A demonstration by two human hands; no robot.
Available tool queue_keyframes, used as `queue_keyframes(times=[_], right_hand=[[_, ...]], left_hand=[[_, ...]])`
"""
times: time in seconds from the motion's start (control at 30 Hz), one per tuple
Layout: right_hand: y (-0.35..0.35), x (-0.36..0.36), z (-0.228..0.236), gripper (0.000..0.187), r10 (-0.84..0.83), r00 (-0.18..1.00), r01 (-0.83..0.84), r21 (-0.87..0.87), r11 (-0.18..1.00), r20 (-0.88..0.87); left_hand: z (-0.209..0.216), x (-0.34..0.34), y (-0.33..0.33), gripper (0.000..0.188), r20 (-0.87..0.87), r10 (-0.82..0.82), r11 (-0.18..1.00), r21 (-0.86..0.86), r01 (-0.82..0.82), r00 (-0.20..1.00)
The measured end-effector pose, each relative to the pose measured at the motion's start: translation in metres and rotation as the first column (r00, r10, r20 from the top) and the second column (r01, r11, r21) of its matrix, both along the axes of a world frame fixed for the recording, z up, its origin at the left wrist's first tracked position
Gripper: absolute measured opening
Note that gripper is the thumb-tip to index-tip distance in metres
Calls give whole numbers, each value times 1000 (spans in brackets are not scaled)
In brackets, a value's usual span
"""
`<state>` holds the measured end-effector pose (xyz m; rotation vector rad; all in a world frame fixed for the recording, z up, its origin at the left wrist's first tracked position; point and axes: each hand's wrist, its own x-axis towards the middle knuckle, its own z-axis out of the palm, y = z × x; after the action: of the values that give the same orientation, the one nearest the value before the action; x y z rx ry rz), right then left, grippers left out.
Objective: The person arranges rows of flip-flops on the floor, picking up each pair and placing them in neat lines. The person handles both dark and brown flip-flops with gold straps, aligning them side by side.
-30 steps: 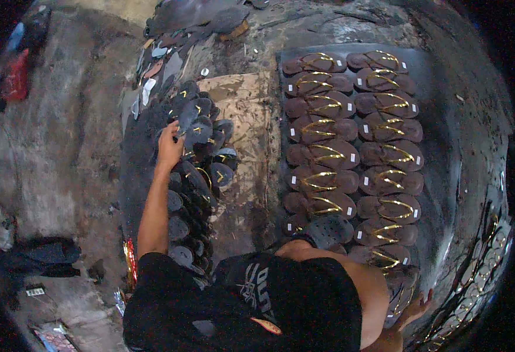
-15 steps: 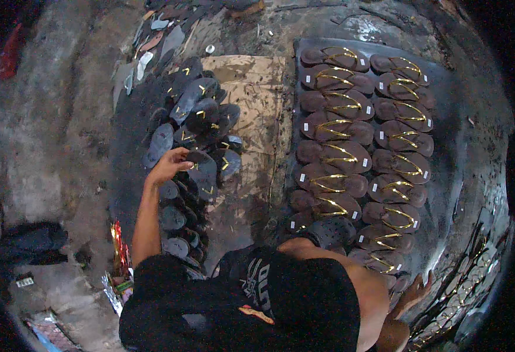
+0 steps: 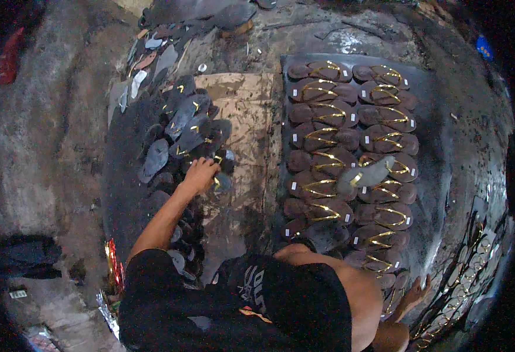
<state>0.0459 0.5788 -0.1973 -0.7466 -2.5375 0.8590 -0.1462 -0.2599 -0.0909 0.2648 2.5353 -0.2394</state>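
Note:
My left hand (image 3: 203,175) reaches over the pile of dark flip-flops (image 3: 188,136) on the left. Its fingers are spread above a grey flip-flop (image 3: 222,184) with a gold strap at the pile's right edge; the fingertips touch or nearly touch it. A single grey flip-flop (image 3: 376,172) with a gold band appears over the brown rows on the right, and I cannot tell whether it is in the air or lying on them. Low on the right is my right hand (image 3: 411,295), fingers apart and nothing in it, beside the lower end of the rows.
Brown flip-flops (image 3: 325,132) with gold straps and white labels lie in two columns on a dark sheet (image 3: 431,117). Brown cardboard (image 3: 248,117) lies between pile and rows. Scraps (image 3: 147,60) lie at the far left, shiny wrappers (image 3: 115,264) near left. More straps (image 3: 463,287) show at right.
My left hand has let go of the grey flip-flop it held and moved right across the pile. A grey flip-flop now shows over the brown rows. The view has shifted slightly.

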Motion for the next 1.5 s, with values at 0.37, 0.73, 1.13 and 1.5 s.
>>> queue_keyframes(times=[0.37, 0.73, 1.13, 1.5], right_hand=[[-135, -93, 120, 34, 55, 988, -137, -654, 744, -145], [-147, -122, 206, 34, 74, 882, -408, -676, 614, -465], [-137, 33, 196, 59, 182, 946, -87, 329, 940, -269], [17, 173, 189, 35, -752, 436, 68, -815, 575, -494]], left_hand=[[138, -125, 255, 53, 205, 241, 408, 866, -291, 948], [185, -102, 541, 55, 274, -468, 530, 848, 18, 840], [131, -53, 721, 44, 564, -407, 455, 807, -375, 719], [100, 57, 803, 44, 419, -843, 79, 716, -694, 337]])
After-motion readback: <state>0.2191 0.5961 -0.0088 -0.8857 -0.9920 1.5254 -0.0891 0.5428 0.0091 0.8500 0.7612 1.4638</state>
